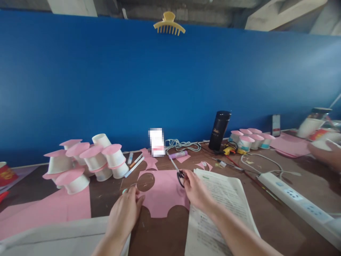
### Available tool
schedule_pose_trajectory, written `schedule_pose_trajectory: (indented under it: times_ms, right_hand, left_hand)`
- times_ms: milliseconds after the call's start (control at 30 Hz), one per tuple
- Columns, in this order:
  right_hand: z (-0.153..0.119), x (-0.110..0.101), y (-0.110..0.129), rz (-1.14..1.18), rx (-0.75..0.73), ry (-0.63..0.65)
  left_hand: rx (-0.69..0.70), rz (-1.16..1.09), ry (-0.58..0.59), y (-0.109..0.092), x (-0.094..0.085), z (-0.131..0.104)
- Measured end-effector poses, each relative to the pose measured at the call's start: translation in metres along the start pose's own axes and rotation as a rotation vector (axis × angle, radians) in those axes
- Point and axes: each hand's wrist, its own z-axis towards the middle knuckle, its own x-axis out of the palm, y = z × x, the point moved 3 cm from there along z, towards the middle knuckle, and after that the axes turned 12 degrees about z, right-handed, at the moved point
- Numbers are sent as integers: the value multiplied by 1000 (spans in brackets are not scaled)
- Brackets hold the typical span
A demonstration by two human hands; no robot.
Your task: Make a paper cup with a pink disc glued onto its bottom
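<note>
A pink paper sheet (161, 193) with round pieces cut out of it lies on the brown table between my hands. My left hand (127, 209) has its thumb and fingers closed on the sheet's left edge. Black-handled scissors (175, 164) are in my right hand (195, 188), above the sheet's upper right part, their blades pointing up and left. The fingers of my right hand wrap around the handles.
Stacked white cups (96, 160) with pink paper tops stand at left. Printed pages (221, 209) lie under my right forearm. A black bottle (220, 131), more cups (246, 142), a power strip (295, 199) and another person's hand (323, 154) are at right.
</note>
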Motion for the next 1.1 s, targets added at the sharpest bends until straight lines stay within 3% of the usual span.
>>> schedule_pose_trajectory:
  times_ms: [67,200,267,367,467,800,1100]
  right_hand:
    - [3,2,-2,266,27,-3]
    - [3,8,-3,895,273,60]
    - [1,9,0,1170,342,133]
    - [-1,5,4,1384,368,195]
    - [0,2,5,1464,364,232]
    - [1,4,3,1466,423,219]
    - [-1,8,4,1491,433,228]
  left_hand:
    - [-13,-13,28,-1,-1,0]
    - [28,-37,14,-3,-3,1]
    - [88,-27,-44,-6,-5,1]
    - [197,-15,-179,-12,-6,0]
    - [239,-32,-193,-16,-4,-1]
    - [226,-83,18,-24,-7,-4]
    - [283,-130,-70,-25,-10,-7]
